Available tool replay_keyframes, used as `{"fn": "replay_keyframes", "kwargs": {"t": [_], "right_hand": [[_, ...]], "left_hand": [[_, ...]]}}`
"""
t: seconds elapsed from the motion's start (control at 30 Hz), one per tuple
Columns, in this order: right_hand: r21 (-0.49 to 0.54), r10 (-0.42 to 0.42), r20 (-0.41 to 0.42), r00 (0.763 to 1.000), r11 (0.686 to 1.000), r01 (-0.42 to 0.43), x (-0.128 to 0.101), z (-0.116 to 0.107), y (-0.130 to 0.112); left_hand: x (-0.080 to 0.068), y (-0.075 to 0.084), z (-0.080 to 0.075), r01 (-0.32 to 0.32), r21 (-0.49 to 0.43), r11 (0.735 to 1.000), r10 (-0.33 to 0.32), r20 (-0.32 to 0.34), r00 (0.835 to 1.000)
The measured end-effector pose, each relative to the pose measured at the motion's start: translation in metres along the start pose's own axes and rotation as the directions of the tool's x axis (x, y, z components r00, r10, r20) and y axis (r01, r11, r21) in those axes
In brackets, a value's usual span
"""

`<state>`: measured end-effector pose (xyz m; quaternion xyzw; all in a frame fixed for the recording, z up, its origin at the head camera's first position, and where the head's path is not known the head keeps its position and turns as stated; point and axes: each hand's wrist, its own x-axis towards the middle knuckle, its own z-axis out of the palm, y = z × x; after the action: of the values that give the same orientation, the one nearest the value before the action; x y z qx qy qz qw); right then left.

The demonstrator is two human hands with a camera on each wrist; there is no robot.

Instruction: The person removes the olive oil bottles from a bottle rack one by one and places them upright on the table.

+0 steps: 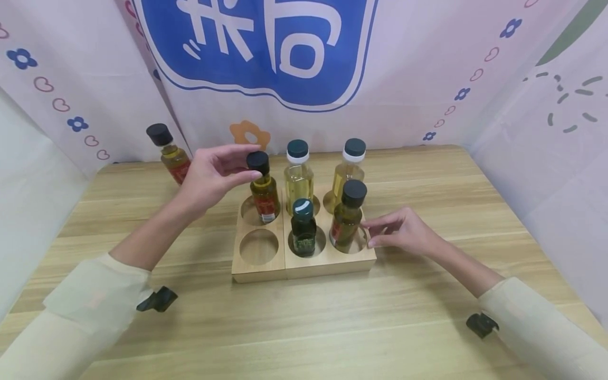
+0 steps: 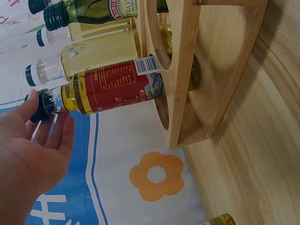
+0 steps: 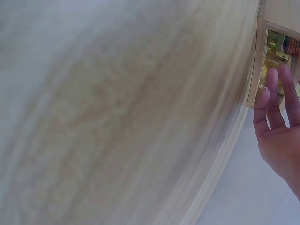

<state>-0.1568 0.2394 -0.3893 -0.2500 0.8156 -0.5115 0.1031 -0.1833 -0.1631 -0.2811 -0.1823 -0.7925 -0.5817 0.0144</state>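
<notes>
My left hand (image 1: 214, 177) pinches the black cap of a red-labelled oil bottle (image 1: 264, 198) between thumb and fingers. That bottle stands, leaning slightly, in the back-left hole of a wooden bottle rack (image 1: 258, 269); the left wrist view shows its base inside the hole. At the rack's right end, my right hand (image 1: 404, 229) has its fingers extended against or just beside the edge. Close by it, another black-capped bottle (image 1: 345, 219) stands in the front-right hole. A small dark green bottle (image 1: 304, 229) occupies the front-middle hole, and the front-left hole holds nothing.
Two pale yellow oil bottles with dark green caps, a middle one (image 1: 299, 179) and a right one (image 1: 349, 169), stand in the back row. Another red-labelled bottle (image 1: 174, 158) stands on the table (image 1: 304, 327) at the back left. A printed curtain (image 1: 404, 79) hangs behind.
</notes>
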Motion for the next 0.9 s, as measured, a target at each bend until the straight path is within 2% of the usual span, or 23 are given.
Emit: {"fn": "replay_keyframes", "kwargs": {"t": [0.4, 0.9], "right_hand": [[-0.002, 0.011, 0.001, 1.000, 1.000, -0.011, 0.0005, -0.0002, -0.0007], [-0.010, 0.003, 0.000, 1.000, 1.000, -0.003, 0.0009, 0.0000, -0.0016]], "left_hand": [[0.0010, -0.0021, 0.0006, -0.012, -0.007, 1.000, 0.012, 0.003, 1.000], [-0.0016, 0.0026, 0.0002, 0.032, 0.015, 0.999, -0.032, 0.024, 0.999]]}}
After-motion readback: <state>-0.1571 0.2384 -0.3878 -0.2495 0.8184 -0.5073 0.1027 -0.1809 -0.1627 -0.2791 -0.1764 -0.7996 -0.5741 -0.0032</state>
